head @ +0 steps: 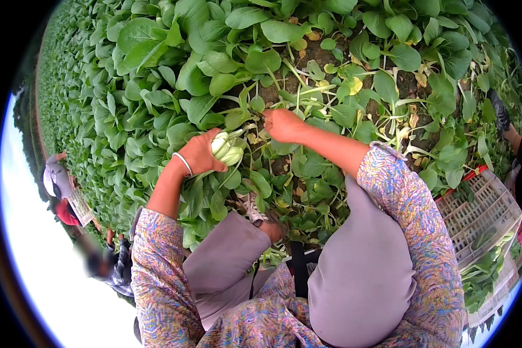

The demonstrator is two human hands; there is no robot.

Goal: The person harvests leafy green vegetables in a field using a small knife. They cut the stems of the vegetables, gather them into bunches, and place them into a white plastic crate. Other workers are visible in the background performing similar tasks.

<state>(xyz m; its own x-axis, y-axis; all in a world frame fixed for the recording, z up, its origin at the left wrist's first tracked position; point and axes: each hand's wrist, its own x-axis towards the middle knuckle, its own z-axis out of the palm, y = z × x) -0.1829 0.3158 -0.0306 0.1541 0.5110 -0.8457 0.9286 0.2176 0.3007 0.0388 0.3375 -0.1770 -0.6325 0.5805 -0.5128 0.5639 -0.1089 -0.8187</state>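
In my left hand (200, 152), with a pale bangle at the wrist, is a bunch of leafy greens (227, 148) that look like bok choy. Their pale green stem bases point right and their leaves hang below my palm. To the right, my right hand (282, 125) reaches down at the edge of the standing plants (200, 69), its fingers curled near the soil. Whether it holds a small tool or a stem cannot be told. Trimmed leaves and pale stalks (317, 98) lie on the ground beyond it.
My shoe (254, 209) rests among leaves between the knees. Plastic crates (478, 209) stand at the right, with greens (483, 278) in the lower one. Other people work at the far left, near another crate (80, 206), and at the right edge. Dense plants fill the upper left.
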